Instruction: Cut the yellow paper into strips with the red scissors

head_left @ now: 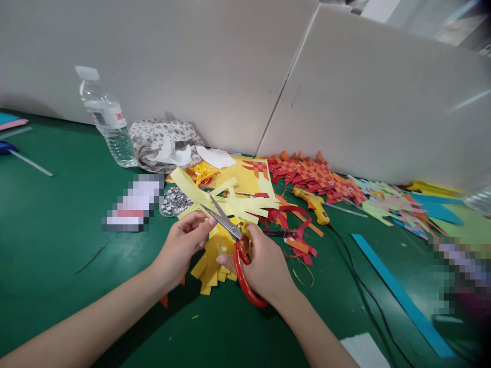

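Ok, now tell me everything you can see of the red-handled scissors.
The scissors have silvery, metal-looking blades joined at a pivot, and a glossy red handle with a large curved loop, partly hidden by the right hand that grips it. The blades stand open in a narrow V, pointing up and left in the picture, their tips close to the left hand. Pale yellow paper strips show just beyond the tips; whether the blades touch them is unclear.
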{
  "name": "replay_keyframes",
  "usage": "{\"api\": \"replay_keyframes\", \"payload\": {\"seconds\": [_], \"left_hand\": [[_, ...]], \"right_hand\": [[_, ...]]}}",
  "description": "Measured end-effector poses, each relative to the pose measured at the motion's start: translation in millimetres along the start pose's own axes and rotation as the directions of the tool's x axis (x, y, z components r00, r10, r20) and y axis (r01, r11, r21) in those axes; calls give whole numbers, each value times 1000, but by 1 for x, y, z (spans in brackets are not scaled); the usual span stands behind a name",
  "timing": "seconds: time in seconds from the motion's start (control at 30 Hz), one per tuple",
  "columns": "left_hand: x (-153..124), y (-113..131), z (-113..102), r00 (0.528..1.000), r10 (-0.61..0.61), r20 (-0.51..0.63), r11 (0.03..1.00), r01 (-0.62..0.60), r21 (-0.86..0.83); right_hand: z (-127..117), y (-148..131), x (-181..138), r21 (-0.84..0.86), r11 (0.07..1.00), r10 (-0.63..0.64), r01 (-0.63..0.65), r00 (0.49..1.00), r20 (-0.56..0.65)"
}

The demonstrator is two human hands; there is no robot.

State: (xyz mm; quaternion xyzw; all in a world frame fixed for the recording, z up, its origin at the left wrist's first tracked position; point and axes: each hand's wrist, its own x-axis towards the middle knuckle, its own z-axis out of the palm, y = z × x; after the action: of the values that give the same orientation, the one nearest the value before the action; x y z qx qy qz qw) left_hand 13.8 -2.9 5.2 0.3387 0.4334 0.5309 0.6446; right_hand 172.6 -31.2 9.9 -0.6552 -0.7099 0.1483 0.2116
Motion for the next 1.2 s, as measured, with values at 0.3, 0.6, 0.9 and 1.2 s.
{"api": "replay_keyframes", "payload": {"seconds": [0.3,0.6,0.9,1.2], "left_hand": [[0,1,0,1000,-15,17,1000,15,-21],[1,-2,-2,999,-4,36,1000,4,-16],[0,1,0,1000,-20,16,1000,20,-14],[0,1,-1,999,-30,16,999,31,-26]], "right_hand": [[1,1,0,17,1000,-7,7,1000,-11],[-2,0,1,88,996,-1,1,1000,2],[-2,-1,1,145,989,-1,3,1000,-13],[-1,-1,2,117,991,-48,57,996,-79]]}}
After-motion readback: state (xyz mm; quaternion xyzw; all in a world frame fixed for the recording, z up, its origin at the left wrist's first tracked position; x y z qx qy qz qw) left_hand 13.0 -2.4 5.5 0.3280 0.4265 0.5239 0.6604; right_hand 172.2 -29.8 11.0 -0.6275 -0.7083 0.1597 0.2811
